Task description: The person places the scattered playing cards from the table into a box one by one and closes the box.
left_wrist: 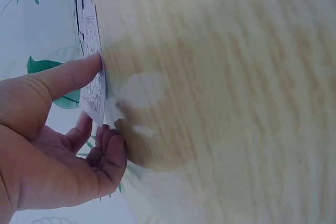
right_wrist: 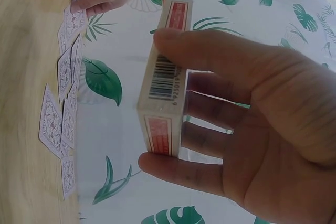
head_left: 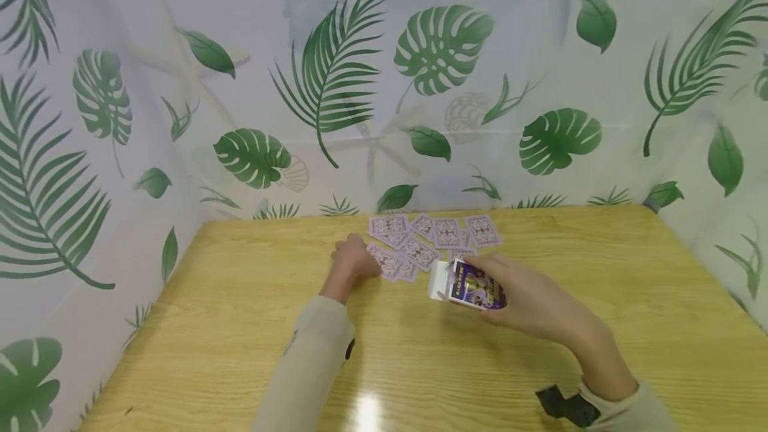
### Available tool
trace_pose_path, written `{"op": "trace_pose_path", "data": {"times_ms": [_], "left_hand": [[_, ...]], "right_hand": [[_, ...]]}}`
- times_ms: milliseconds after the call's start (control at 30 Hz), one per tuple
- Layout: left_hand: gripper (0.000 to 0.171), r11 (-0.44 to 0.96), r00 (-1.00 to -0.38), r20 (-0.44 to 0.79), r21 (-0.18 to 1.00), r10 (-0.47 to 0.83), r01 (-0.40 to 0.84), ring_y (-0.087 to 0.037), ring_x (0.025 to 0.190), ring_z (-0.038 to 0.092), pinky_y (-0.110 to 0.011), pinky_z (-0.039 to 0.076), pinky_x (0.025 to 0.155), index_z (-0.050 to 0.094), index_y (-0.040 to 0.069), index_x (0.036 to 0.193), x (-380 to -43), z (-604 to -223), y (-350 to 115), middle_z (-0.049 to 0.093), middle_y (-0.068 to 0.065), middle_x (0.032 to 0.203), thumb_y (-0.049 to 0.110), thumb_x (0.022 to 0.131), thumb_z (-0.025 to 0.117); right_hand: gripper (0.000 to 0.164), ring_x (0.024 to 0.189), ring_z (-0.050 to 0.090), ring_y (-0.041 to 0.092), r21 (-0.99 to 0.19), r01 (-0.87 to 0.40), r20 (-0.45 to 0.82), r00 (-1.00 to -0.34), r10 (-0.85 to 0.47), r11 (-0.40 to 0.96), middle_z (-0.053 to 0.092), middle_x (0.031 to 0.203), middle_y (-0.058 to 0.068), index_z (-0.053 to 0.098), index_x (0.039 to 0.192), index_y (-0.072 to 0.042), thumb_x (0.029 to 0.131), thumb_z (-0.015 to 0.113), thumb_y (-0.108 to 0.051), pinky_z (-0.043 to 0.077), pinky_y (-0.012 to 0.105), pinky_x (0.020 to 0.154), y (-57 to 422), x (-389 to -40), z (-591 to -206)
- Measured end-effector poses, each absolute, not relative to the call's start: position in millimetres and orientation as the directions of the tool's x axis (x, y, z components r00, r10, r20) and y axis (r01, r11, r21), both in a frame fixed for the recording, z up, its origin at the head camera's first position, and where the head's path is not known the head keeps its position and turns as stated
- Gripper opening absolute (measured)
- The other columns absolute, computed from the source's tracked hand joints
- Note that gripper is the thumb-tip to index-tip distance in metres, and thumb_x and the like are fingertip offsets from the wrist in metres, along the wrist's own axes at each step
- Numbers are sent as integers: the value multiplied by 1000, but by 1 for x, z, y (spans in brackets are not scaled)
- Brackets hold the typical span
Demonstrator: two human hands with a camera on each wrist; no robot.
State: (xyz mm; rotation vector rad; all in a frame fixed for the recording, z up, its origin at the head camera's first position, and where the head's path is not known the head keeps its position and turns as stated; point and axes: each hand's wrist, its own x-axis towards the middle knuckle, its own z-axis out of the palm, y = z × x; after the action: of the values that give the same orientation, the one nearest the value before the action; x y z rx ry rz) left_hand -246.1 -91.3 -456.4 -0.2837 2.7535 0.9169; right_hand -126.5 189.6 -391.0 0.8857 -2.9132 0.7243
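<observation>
Several playing cards (head_left: 420,253) lie face down in a loose, overlapping spread on the wooden table, with patterned reddish backs. At the left end of the spread, my left hand (head_left: 355,257) pinches one playing card (left_wrist: 93,90); its thumb lies on the card's back and the fingers curl by its near end. My right hand (head_left: 528,292) grips a card box (head_left: 474,284) above the table, just in front of the spread. The box is purple on one face, and its white end flap (head_left: 439,280) stands open. A barcode (right_wrist: 164,77) shows on its side; the inside is hidden.
The wooden table (head_left: 240,285) reaches back to a white cloth (head_left: 360,172) printed with green leaves, which hangs behind it and at both sides. Dark straps (head_left: 567,407) show at the cuffs of both pale sleeves (head_left: 306,365).
</observation>
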Motion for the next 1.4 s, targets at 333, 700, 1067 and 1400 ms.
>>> {"op": "trace_pose_path", "data": {"times_ms": [333,700,1067,1400], "left_hand": [[11,699,-974,-208,685,-85,-207,-16,56,47,-24,40,48,57,2,73,-253,-465,-117,52,-5,65,-9,72,59],[41,246,-954,-299,926,19,-285,-18,63,67,-30,59,64,50,-9,131,-240,-453,-134,64,-20,95,-4,92,62],[48,14,-962,-189,982,197,-190,-19,72,72,-27,59,66,44,1,139,-222,-432,-129,67,-21,100,-2,95,61],[29,-90,-968,-78,991,238,-102,-11,59,64,-20,47,52,48,3,123,-205,-403,-124,69,0,73,7,97,61]], "right_hand": [[75,115,60,34,-432,-516,126,-847,-517,740,56,136,22,50,142,-1,78,85,-16,51,49,92,188,-130,-395],[75,114,60,33,-418,-518,111,-844,-524,746,57,133,23,50,142,1,77,85,-16,51,49,92,188,-133,-396],[75,117,59,34,-426,-516,118,-846,-520,743,56,135,23,50,142,1,78,85,-16,50,49,94,187,-132,-397],[77,117,58,34,-444,-491,104,-859,-501,750,54,137,22,48,144,0,78,85,-16,49,50,94,186,-133,-399]]}}
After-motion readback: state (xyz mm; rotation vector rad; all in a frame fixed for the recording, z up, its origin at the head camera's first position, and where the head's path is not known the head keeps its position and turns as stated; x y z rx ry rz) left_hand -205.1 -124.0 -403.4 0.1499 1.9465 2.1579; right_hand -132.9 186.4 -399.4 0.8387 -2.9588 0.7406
